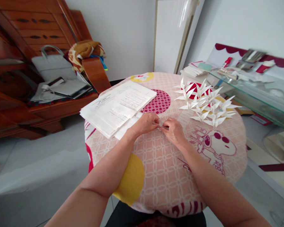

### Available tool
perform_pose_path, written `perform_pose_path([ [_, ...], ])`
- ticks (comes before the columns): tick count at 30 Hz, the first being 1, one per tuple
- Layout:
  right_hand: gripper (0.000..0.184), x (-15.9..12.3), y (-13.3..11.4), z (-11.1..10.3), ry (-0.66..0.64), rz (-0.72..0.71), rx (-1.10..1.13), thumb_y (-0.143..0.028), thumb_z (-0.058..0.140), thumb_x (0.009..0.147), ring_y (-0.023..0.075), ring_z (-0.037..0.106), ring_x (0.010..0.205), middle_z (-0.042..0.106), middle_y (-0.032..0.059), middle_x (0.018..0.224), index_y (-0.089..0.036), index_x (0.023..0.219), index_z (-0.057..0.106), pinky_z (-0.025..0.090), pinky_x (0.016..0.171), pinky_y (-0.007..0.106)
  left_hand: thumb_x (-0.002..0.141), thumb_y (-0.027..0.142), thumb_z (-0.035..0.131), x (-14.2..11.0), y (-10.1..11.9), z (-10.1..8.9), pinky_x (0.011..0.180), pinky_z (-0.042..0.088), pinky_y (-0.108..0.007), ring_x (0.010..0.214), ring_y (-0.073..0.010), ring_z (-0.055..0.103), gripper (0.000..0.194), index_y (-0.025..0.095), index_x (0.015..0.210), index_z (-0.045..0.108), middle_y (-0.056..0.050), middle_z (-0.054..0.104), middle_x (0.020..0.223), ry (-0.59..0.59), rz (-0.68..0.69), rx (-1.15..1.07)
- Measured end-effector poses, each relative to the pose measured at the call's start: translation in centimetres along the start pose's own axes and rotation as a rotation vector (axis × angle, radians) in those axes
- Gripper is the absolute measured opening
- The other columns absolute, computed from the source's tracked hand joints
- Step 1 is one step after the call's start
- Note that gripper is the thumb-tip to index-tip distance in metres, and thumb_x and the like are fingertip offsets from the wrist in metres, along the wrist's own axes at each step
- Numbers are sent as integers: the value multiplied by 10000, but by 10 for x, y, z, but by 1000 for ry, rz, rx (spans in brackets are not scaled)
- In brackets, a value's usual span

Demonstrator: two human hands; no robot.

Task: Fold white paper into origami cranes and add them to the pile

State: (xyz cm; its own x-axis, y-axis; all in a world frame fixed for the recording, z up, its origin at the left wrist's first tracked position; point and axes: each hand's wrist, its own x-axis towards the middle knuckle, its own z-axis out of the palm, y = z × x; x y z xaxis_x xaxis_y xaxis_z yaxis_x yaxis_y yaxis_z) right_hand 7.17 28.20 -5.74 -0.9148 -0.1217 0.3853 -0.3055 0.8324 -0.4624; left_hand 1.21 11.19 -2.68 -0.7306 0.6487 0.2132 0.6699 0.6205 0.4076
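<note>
My left hand (148, 122) and my right hand (173, 128) meet over the middle of the round table, both closed with fingertips pinched. Between them is a small piece of white paper (160, 127), mostly hidden by the fingers, so its shape does not show. Left of my hands lies a stack of printed paper sheets (109, 115), its edge close to my left wrist. A cluster of folded white paper cranes (207, 104) stands to the right, beyond my right hand.
A pink patterned cloth (161, 176) covers the table. At the right stands a glass shelf (251, 101) with cups and papers on it. A wooden bench (61, 108) on the left holds a grey bag (52, 64) and a laptop-like flat device (72, 88).
</note>
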Motion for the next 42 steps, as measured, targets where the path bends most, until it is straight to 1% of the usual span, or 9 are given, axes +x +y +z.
perform_pose_path([
  [6, 254, 1, -2, 1, 2, 20, -18, -171, 739, 795, 179, 546, 703, 587, 28, 690, -193, 587, 595, 381, 647, 298, 745, 142, 649, 1, 0, 0, 665, 438, -255, 698, -172, 642, 69, 147, 724, 715, -47, 718, 740, -2, -2, 19],
  [14, 149, -2, -4, -10, -20, 77, 77, -94, 696, 759, 182, 604, 712, 665, 35, 732, -182, 647, 654, 413, 677, 299, 756, 147, 628, -3, -10, -5, 679, 470, -234, 725, -150, 654, 114, 156, 815, 725, -37, 740, 832, -7, -15, -155],
  [17, 138, -5, -2, -14, 18, 137, 128, -120, 680, 777, 171, 606, 669, 686, 27, 700, -185, 656, 667, 414, 663, 293, 776, 185, 640, -2, -11, -6, 658, 447, -224, 685, -133, 631, 89, 148, 778, 721, -30, 732, 791, -7, -7, -196],
  [20, 125, -6, 1, -13, 86, 194, 152, -159, 667, 796, 162, 594, 636, 678, 19, 679, -189, 674, 666, 426, 651, 283, 852, 271, 600, 0, -11, -4, 634, 416, -225, 661, -124, 608, 212, 139, 730, 712, -28, 719, 736, 16, -4, -220],
  [22, 48, -7, 3, -12, 133, 221, 145, -147, 677, 772, 165, 603, 659, 685, 24, 726, -182, 739, 680, 444, 668, 280, 852, 275, 594, 1, -11, -2, 621, 402, -224, 650, -119, 595, 240, 137, 683, 695, -26, 711, 716, 37, -24, -209],
  [25, 116, -6, 4, -10, 164, 224, 108, -136, 703, 744, 181, 620, 737, 697, 55, 845, -160, 857, 703, 466, 708, 287, 800, 241, 634, 2, -10, 1, 612, 404, -220, 636, -118, 592, 159, 137, 694, 691, -18, 701, 698, 59, -69, -191],
  [29, 143, -4, 2, -9, 77, 182, 32, -140, 673, 785, 209, 616, 829, 703, 74, 899, -161, 919, 722, 468, 776, 314, 763, 206, 656, 3, -5, 6, 652, 457, -232, 654, -129, 628, 85, 140, 799, 696, -17, 718, 762, 118, -121, -168],
  [33, 199, -2, -1, -8, -3, 158, -22, -126, 660, 803, 243, 623, 924, 717, 102, 961, -146, 989, 728, 464, 836, 345, 748, 181, 675, 8, 1, 12, 753, 516, -266, 803, -172, 696, 291, 141, 1035, 695, -46, 755, 944, 196, -179, -121],
  [42, 224, -1, 0, -6, -59, 120, -41, -118, 652, 831, 249, 613, 998, 703, 126, 1033, -132, 1041, 729, 457, 873, 343, 816, 171, 599, 15, 12, 20, 847, 537, -314, 930, -225, 708, 234, 196, 974, 770, -50, 777, 977, 73, -237, 79],
])
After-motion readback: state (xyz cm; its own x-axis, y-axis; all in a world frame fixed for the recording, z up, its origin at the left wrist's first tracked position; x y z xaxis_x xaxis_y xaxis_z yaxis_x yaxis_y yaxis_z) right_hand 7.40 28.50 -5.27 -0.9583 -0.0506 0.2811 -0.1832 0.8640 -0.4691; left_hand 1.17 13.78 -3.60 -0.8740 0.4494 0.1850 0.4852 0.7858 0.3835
